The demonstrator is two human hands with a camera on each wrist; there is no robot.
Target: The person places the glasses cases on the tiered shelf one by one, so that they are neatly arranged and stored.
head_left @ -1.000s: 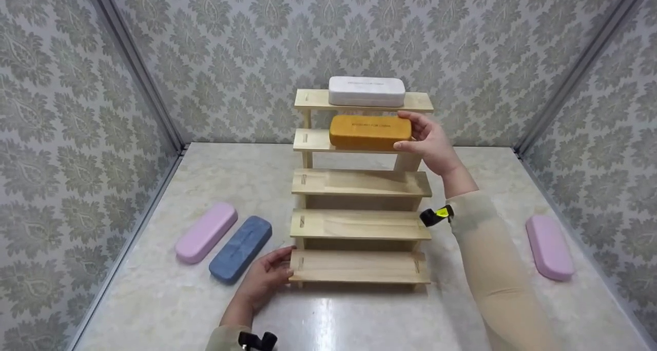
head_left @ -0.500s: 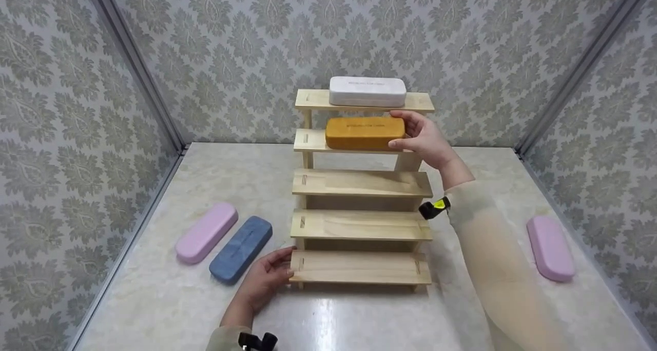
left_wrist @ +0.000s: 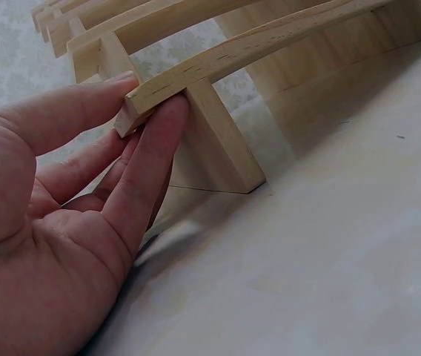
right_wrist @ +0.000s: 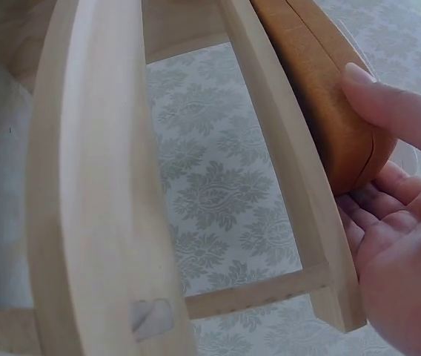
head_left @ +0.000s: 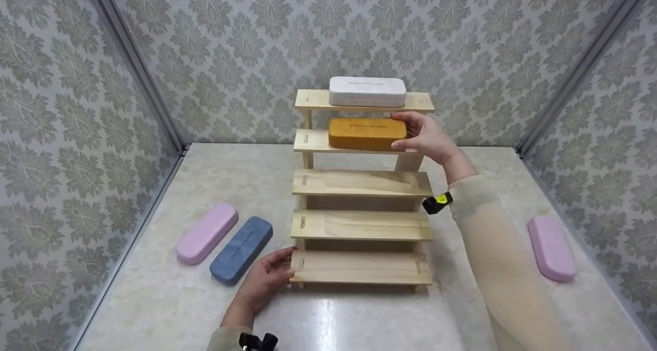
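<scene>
A stepped wooden rack (head_left: 362, 182) stands in the middle of the table. On its second tier from the top lies a mustard-yellow glasses case (head_left: 367, 134), whose right end my right hand (head_left: 428, 139) grips between thumb and fingers. The right wrist view shows the thumb on the front of the case (right_wrist: 322, 89) and the other fingers under and behind its end. My left hand (head_left: 264, 279) pinches the left end of the lowest tier; in the left wrist view the thumb lies on top of the board (left_wrist: 218, 52) and fingers beneath it. A white glasses case (head_left: 367, 92) sits on the top tier.
Left of the rack, a pink glasses case (head_left: 207, 233) and a blue glasses case (head_left: 241, 250) lie slantwise on the table (head_left: 169, 310). Another pink case (head_left: 551, 248) lies at the far right. Patterned walls (head_left: 246, 43) enclose the table at the back and sides.
The yellow case has shifted left along the second tier, then slightly back right, with my right hand holding its end. My left hand has stayed on the lowest tier.
</scene>
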